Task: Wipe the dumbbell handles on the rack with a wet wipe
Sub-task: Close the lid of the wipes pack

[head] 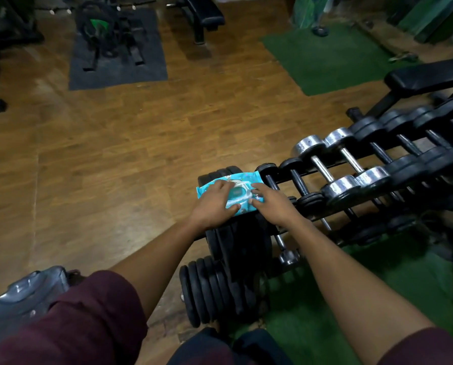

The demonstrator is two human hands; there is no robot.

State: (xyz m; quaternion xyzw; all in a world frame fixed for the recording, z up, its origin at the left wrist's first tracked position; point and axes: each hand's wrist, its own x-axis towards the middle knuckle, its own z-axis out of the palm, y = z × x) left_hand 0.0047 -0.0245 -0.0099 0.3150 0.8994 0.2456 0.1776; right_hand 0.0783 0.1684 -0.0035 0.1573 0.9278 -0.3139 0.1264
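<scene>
I am resting my left hand (215,204) on the wipe pack (230,192), fingers spread over its left half and thumb lying along its near edge. My right hand (269,204) is lying on the pack's right end, fingertips at the white lid (242,192); I cannot tell whether they are pinching the lid or only touching it. The pack is lying flat on top of a stack of black plates (236,241) that are standing on edge. More plates (209,288) are standing just below that stack, nearer to me.

Just right of the pack, the rack (333,206) is running away to the upper right. It is carrying dumbbells (346,164) side by side: black ones closest to the pack, then two chrome pairs, then more black ones. Their handles are bare and untouched.

Beyond the pack, wooden floor (141,133) is extending to a grey mat (120,54) and a green mat (322,59). A bench (428,77) is standing behind the rack.
</scene>
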